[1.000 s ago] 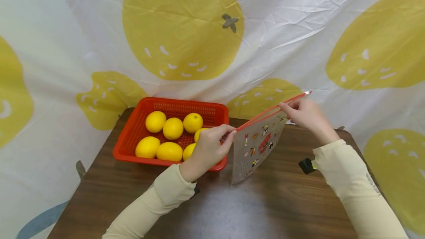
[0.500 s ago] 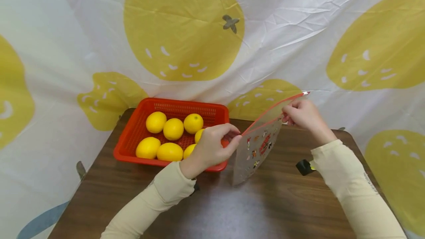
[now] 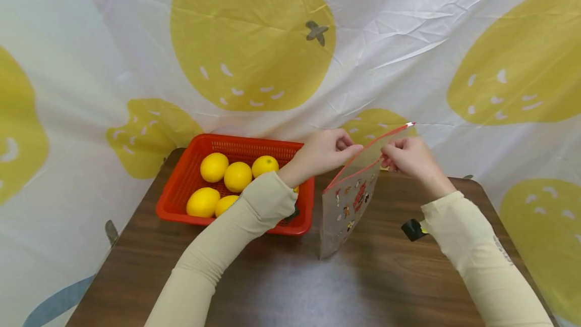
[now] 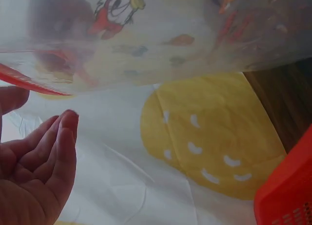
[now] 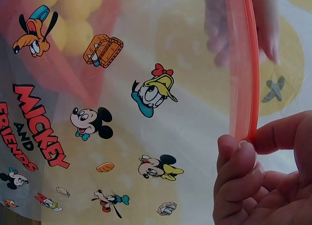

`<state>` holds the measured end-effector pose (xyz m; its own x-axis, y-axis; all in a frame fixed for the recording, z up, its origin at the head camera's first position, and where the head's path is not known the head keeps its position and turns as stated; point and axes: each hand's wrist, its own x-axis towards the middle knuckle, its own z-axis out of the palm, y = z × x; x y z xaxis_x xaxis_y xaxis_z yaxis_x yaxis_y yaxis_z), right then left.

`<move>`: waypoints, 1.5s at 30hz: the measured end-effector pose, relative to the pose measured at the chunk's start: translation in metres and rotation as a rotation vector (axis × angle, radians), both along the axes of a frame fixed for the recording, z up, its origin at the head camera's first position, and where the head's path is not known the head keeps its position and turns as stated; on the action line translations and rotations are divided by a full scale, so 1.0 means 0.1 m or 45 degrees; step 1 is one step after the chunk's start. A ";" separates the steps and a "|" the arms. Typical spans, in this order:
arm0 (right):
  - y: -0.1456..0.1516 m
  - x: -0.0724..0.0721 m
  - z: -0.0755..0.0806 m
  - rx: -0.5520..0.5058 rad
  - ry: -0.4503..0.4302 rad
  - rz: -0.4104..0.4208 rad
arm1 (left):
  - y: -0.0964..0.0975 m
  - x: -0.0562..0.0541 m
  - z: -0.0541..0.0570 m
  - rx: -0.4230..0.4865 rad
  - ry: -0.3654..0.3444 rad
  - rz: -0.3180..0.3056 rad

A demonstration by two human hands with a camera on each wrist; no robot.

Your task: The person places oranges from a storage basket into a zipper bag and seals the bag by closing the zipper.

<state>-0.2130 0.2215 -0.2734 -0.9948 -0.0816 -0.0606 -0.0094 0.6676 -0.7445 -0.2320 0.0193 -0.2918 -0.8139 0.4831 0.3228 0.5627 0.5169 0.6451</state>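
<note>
A clear zip bag (image 3: 333,228) with red zip edges and cartoon prints hangs over the table, its mouth parted. My right hand (image 3: 410,158) pinches the near red edge between thumb and fingers, as the right wrist view shows on the zip strip (image 5: 243,64). My left hand (image 3: 327,149) is at the far red edge, thumb tip right by it. In the left wrist view the left thumb (image 4: 12,99) and the loosely bent fingers (image 4: 63,147) stand apart, with nothing between them. Printed on the bag is "Mickey and Friends" (image 5: 36,127).
A red plastic basket (image 3: 168,203) stands left of the bag, with several yellow lemons (image 3: 237,176) in it. My left forearm crosses over its right part. Behind the brown wooden table (image 3: 386,276) hangs a white cloth (image 3: 381,39) with yellow fruit prints.
My left hand has left the bag's near-left corner and moved up and right to the far edge. The bag's mouth has widened. My right hand has shifted slightly left, still pinching the edge.
</note>
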 end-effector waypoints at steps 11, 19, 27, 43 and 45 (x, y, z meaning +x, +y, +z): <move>0.02 0.01 -0.01 0.077 0.053 0.065 | 0.05 -0.08 0.06 -0.148 0.080 0.044; 0.15 0.06 -0.02 0.186 0.030 0.121 | -0.13 -0.12 -0.03 -0.164 0.153 0.134; 0.26 0.08 -0.04 0.309 0.052 0.126 | -0.29 -0.15 -0.15 -0.129 0.130 0.178; 0.35 0.10 -0.09 0.397 0.163 0.114 | -0.55 -0.15 -0.24 -0.134 0.088 0.232; 0.30 0.09 -0.09 0.399 0.246 0.152 | -0.53 -0.15 -0.27 -0.146 0.087 0.195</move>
